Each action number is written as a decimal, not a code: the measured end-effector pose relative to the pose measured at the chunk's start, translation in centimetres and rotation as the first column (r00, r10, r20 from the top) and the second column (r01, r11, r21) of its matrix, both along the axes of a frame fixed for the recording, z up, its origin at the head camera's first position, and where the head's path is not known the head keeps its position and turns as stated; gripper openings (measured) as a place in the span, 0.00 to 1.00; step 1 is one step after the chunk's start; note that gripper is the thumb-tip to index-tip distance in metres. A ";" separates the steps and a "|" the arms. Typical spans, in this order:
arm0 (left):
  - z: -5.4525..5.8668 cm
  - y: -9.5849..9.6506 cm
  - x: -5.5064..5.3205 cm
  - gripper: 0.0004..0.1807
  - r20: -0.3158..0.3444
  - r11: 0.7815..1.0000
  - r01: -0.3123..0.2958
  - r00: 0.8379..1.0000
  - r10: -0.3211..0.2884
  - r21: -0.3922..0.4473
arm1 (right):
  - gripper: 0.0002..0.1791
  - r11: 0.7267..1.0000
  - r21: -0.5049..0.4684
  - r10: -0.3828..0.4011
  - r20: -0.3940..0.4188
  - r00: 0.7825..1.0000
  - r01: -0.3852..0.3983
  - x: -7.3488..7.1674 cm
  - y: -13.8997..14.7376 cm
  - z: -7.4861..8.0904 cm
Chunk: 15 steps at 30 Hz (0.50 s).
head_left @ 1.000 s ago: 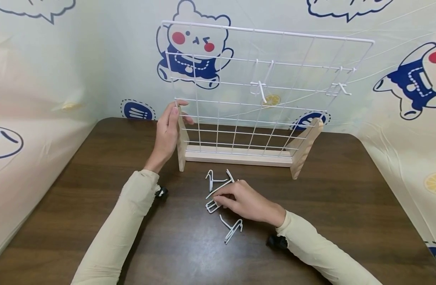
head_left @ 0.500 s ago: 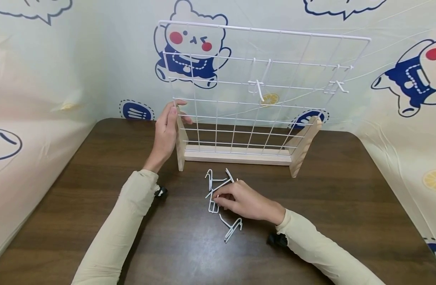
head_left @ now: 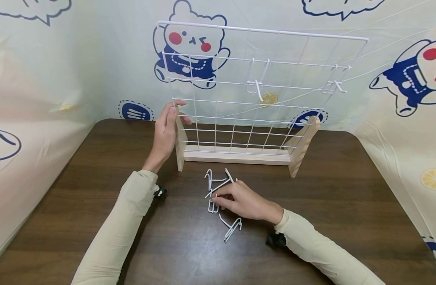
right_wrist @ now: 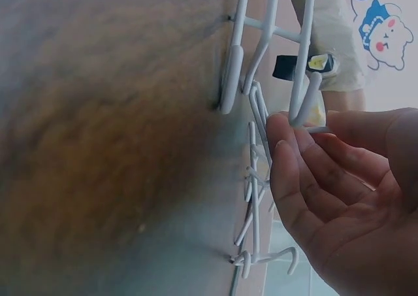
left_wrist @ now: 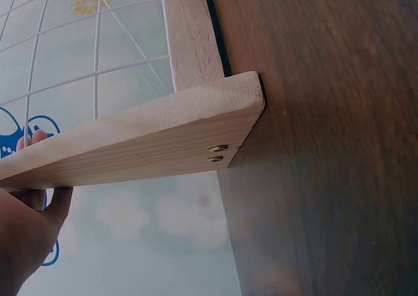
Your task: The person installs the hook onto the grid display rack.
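A white wire grid panel point(head_left: 264, 31) stands upright in a pale wooden base point(head_left: 236, 155). My left hand point(head_left: 164, 128) grips the left wooden side piece point(left_wrist: 144, 139), thumb in front and fingers behind. Lower down, my right hand point(head_left: 244, 201) pinches a white wire hook point(head_left: 213, 208) between thumb and fingertips, low over the table. Beside it lie loose hooks: one at the upper left point(head_left: 209, 180), another partly covered by the hand point(head_left: 219, 187), and one nearer the front point(head_left: 233, 229). The right wrist view shows the thumb and index finger at a thin hook prong point(right_wrist: 319, 130).
Two hooks hang on the grid: one right of the middle point(head_left: 258, 90), another near the right edge point(head_left: 337, 86). The brown wood-grain table point(head_left: 349, 206) reaches back to a printed cloth backdrop point(head_left: 107, 71). Two screw heads point(left_wrist: 217, 153) show on the wooden side.
The hook in my right hand has swung from pointing lower left to pointing straight toward the front. My left hand keeps its grip on the wooden side.
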State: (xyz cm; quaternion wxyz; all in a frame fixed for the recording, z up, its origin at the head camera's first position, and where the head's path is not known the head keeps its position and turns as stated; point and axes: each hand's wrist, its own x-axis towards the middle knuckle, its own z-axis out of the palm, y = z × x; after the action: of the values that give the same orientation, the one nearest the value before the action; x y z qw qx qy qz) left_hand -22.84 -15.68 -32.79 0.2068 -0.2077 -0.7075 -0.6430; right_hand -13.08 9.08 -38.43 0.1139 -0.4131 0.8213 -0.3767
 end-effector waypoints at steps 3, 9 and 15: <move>0.0 0.0 0.0 0.21 0.003 1.000 0.000 1.000 0.000 0.000 | 0.11 1.000 -0.007 0.003 -0.005 1.000 -0.003 -0.1 0.0 0.0; 0.1 0.0 0.1 0.21 0.009 1.000 -0.001 1.000 0.001 0.002 | 0.11 1.000 -0.007 -0.009 -0.015 1.000 0.008 0.0 0.2 0.7; 0.1 0.0 0.0 0.21 0.000 1.000 -0.005 1.000 0.005 0.003 | 0.10 1.000 -0.023 -0.012 -0.033 0.999 0.011 0.0 0.4 1.4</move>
State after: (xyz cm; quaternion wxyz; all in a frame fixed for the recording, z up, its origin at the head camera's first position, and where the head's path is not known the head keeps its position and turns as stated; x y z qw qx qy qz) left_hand -22.84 -15.67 -32.73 0.2087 -0.2056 -0.7072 -0.6434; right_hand -13.03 9.49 -37.06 0.0934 -0.4158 0.8211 -0.3798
